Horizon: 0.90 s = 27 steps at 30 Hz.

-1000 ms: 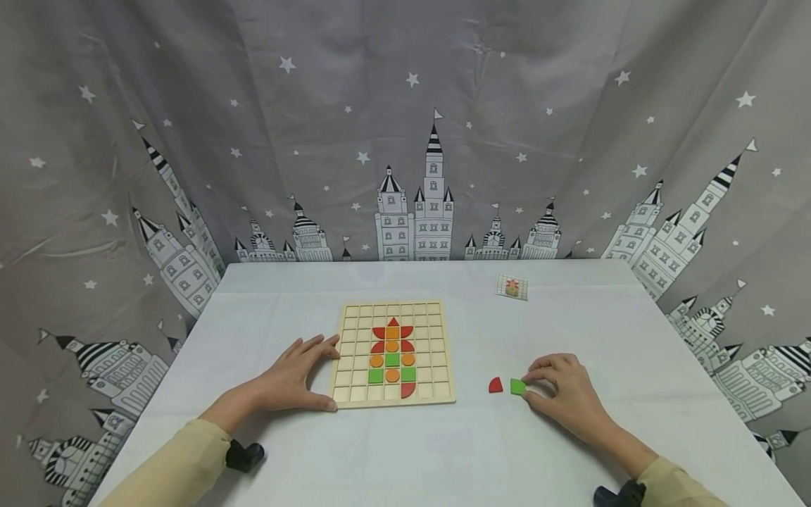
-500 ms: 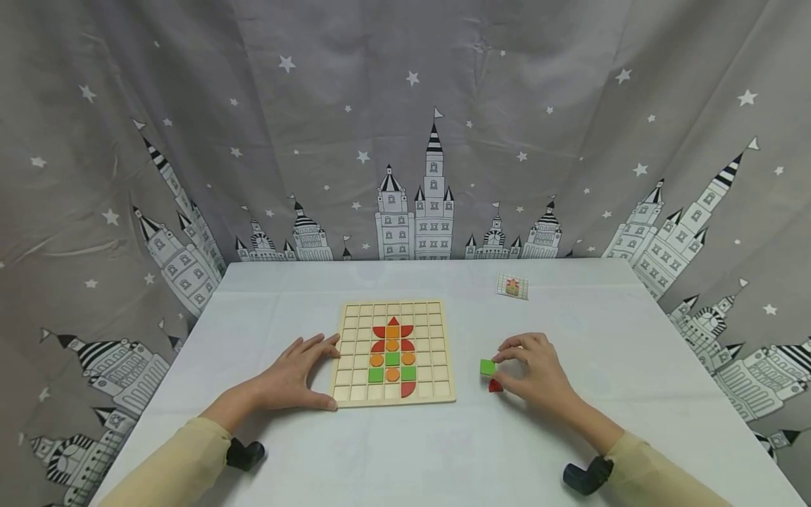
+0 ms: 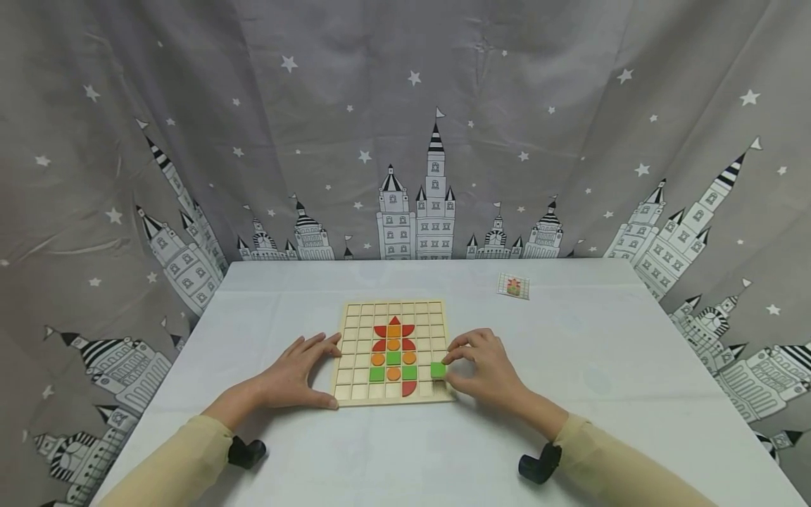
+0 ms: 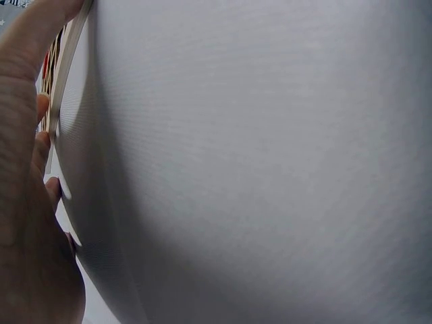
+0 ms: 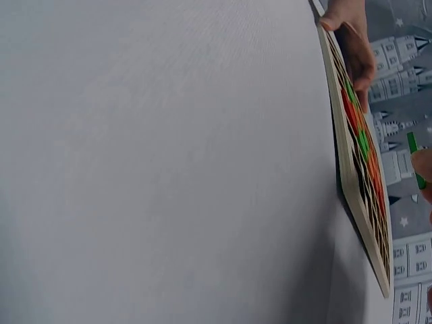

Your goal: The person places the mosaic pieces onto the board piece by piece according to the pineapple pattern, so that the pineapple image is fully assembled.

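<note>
A square wooden grid board [image 3: 351,394] lies on the table, several coloured tiles set in its cells. They include red quarter-rounds [image 3: 408,388], orange circles [image 3: 393,374], green squares [image 3: 393,358] and a red triangle [image 3: 395,320]. My left hand [image 3: 288,377] touches the board's left edge with spread fingers, thumb at the near left corner. Above the board's right-hand columns, my right hand [image 3: 484,370] pinches a loose green square tile [image 3: 438,370] between thumb and fingers. The right wrist view shows this green tile [image 5: 416,160] apart from the board. The loose red quarter-round is out of sight.
A small printed card [image 3: 513,286] with a coloured grid picture lies at the table's back right. The white table [image 3: 304,458] ends at the back against a grey curtain [image 3: 405,63] printed with castles and stars.
My right hand has picked up the green square tile and carried it leftward over the board. The red quarter-round seen beside it earlier is no longer visible. My left hand stays put.
</note>
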{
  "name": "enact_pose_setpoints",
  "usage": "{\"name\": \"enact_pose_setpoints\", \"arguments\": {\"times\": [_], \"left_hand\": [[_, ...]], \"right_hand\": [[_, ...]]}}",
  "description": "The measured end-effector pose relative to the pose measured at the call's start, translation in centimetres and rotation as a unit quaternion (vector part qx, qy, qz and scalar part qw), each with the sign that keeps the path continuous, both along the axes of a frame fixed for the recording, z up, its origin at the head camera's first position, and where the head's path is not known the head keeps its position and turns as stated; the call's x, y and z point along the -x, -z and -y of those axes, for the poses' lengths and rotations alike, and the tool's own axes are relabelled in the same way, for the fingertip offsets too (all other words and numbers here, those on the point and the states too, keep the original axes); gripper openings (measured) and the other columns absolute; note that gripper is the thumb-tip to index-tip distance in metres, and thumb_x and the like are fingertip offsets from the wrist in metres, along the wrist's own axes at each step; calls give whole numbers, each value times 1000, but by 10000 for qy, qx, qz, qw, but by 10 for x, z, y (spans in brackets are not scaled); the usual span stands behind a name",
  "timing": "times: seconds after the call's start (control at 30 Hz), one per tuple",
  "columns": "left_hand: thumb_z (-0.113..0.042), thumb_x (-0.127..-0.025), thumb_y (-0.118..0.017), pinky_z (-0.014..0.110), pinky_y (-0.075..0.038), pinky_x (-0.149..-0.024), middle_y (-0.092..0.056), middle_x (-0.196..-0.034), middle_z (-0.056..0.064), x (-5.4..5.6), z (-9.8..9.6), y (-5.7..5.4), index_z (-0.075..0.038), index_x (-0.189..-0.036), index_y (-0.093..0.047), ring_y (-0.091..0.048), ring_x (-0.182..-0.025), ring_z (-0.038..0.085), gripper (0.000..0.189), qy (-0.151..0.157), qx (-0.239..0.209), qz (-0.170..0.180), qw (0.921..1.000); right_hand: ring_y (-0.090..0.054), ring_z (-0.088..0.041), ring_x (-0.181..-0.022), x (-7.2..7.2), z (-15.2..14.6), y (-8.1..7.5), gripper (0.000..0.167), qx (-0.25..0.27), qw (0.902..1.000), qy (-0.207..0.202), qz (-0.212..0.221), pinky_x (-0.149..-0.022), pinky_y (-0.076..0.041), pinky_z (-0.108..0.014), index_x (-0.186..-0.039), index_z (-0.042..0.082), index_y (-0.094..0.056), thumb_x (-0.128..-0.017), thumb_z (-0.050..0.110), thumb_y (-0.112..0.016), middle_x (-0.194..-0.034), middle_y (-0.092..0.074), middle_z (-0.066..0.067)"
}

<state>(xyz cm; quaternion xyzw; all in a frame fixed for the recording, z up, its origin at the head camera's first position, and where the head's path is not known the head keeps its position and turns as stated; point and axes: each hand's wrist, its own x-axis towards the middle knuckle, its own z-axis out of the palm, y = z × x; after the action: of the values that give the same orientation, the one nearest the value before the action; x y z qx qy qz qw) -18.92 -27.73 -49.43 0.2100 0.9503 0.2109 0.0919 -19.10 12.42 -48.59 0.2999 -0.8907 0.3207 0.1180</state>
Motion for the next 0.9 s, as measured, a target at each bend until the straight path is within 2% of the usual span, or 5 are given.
{"name": "enact_pose_setpoints", "arguments": {"times": [0.13, 0.33, 0.5, 0.9], "left_hand": [[-76, -66, -81, 61, -6, -124, -31, -166, 5, 0, 0, -1, -26, -130, -52, -20, -153, 38, 87, 56, -65, -50, 10000], [-75, -67, -81, 63, -7, -124, -32, -166, 6, -2, -1, -3, -24, -129, -52, -21, -152, 39, 85, 57, -105, -84, 9999], [-74, -67, -82, 63, -7, -124, -31, -166, 6, -2, -2, -3, -25, -130, -52, -20, -153, 39, 85, 18, -48, -37, 10000], [-77, -67, -80, 64, -8, -123, -32, -166, 5, -1, -1, -1, -25, -130, -51, -21, -152, 40, 86, 30, -25, -36, 10000]], "right_hand": [[-49, -21, -113, 2, 12, 3, 16, 11, 9999, -151, 25, -98, -42, -47, -94, 22, -79, -80, 24, -86, -109, -65, 7], [-50, -20, -112, 2, 27, 7, 15, 76, 9993, -341, -120, -90, -42, -43, -92, 20, -80, -78, 24, -86, -108, -65, 7], [-49, -18, -111, 1, 39, 12, 14, 109, 9989, -449, -106, -88, -42, -41, -91, 20, -80, -79, 24, -85, -107, -64, 9], [-49, -15, -109, -7, 69, 20, 14, -135, 9981, -506, -308, -83, -41, -35, -88, 25, -80, -78, 31, -87, -106, -64, 9]]}}
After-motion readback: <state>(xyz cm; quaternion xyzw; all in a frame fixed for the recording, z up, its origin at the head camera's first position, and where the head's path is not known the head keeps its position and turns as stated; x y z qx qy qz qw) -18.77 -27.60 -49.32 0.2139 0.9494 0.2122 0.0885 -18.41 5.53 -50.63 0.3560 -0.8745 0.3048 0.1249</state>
